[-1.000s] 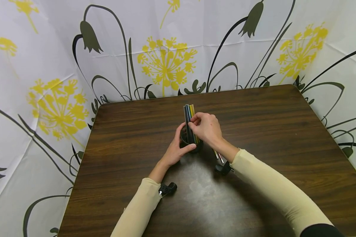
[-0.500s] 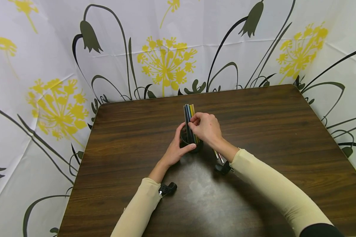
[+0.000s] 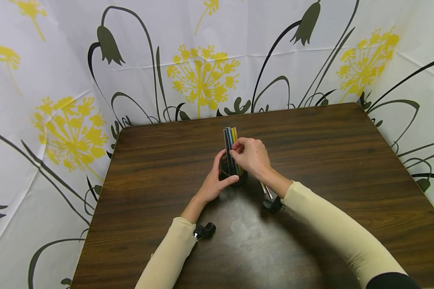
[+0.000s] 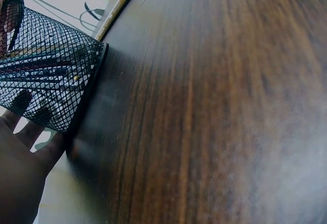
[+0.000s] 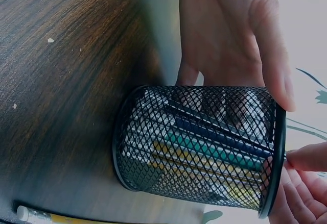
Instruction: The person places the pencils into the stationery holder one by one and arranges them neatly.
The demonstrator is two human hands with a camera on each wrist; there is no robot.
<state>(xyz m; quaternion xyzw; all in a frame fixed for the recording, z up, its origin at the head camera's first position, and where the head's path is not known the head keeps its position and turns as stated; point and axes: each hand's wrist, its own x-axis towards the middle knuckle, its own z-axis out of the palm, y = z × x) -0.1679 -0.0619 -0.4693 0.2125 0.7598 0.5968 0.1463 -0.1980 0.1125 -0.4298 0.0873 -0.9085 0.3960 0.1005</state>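
A black mesh pencil cup point(image 5: 199, 147) stands upright on the table. Several pencils point(image 3: 228, 140) in dark, blue, green and yellow colours stand in it, their upper ends well above the rim. My left hand point(image 3: 212, 182) holds the cup from the left, thumb at the near side of the rim and fingers round the far side. The right hand point(image 3: 254, 157) is just above the rim, thumb and forefinger pinching at the pencils; its fingers partly hide which ones. In the right wrist view, those fingertips point(image 5: 309, 157) are at the cup's mouth.
Loose pencils point(image 3: 265, 190) lie on the table to the right of the cup, partly under the right wrist. A yellow pencil point(image 4: 120, 7) shows beside the cup in the left wrist view. Behind the brown wooden table point(image 3: 159, 160) hangs a flowered curtain point(image 3: 141, 80).
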